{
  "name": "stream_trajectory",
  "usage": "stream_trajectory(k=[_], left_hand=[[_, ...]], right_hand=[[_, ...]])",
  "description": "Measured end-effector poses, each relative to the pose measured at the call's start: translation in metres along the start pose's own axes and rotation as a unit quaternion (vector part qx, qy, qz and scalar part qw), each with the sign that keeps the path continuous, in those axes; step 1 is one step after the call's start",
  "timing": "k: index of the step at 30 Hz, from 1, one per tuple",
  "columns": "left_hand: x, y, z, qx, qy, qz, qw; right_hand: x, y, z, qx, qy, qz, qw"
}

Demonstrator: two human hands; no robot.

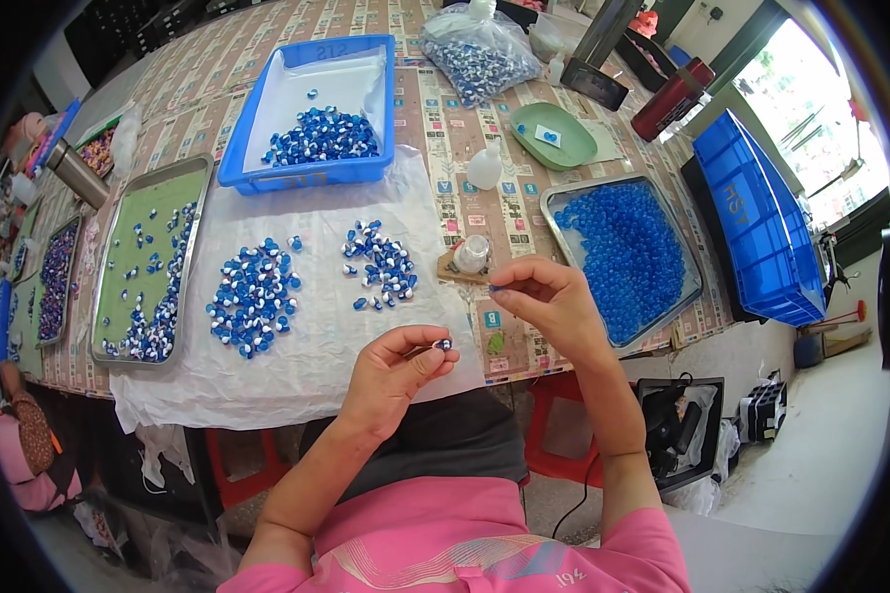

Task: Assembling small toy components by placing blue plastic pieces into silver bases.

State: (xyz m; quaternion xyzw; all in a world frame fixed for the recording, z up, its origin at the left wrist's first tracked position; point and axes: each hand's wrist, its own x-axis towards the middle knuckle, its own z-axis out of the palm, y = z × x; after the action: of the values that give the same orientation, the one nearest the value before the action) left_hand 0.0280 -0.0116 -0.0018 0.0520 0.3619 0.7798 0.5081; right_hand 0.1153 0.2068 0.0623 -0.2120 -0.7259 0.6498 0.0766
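Left hand [391, 374]: grip closed, thumb and forefinger pinching a small dark-and-white bead [443, 345] above the near edge of the white sheet.
Right hand [554, 301]: grip pinched together at the fingertips, near the jar; whatever sits between them is too small to tell.
White crinkled sheet [307, 381]: spread on the cloth-covered surface [435, 119], bearing a larger loose pile of blue-and-white beads [254, 296] at left and a smaller pile [381, 265] at right.
Silver metal tray [663, 323]: right of the right hand, thickly covered with translucent blue beads [628, 247].
Green-lined metal tray [119, 282]: left of the sheet, blue-and-white beads gathered mostly along its right side.
Small clear jar [472, 254]: on a brown wooden piece beyond the hands; contents unclear.
White plastic bottle [485, 168]: upright, beyond the jar.
Oval green dish [578, 148]: holds a white card with blue pieces on it.
Blue plastic tub [316, 176]: white-lined, blue-and-white beads heaped toward its near end.
Clear plastic bag [480, 54]: gathered at the top, bulging with blue-and-white beads.
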Motion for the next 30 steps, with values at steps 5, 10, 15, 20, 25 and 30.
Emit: stream_trajectory(k=[5,10,15,20,25,30], left_hand=[[-0.003,0.003,0.001,0.010,0.009,0.003,1.000],[-0.005,0.006,0.001,0.007,0.023,0.009,1.000],[-0.006,0.008,-0.006,-0.013,0.022,0.004,1.000],[-0.007,0.012,-0.008,-0.020,0.025,-0.004,0.999],[-0.007,0.012,-0.010,-0.031,0.027,-0.009,0.999],[-0.004,0.011,-0.015,-0.043,0.021,-0.013,0.999]], right_hand=[[0.019,-0.005,-0.005,-0.115,0.043,-0.102,0.987],[0.034,-0.017,0.004,-0.220,0.057,-0.154,0.962],[0.049,-0.020,0.013,-0.311,0.068,-0.198,0.927],[0.054,-0.020,0.015,-0.364,0.068,-0.236,0.899],[0.050,-0.016,0.014,-0.358,0.070,-0.276,0.890],[0.026,-0.015,0.027,-0.306,0.063,-0.288,0.905]])
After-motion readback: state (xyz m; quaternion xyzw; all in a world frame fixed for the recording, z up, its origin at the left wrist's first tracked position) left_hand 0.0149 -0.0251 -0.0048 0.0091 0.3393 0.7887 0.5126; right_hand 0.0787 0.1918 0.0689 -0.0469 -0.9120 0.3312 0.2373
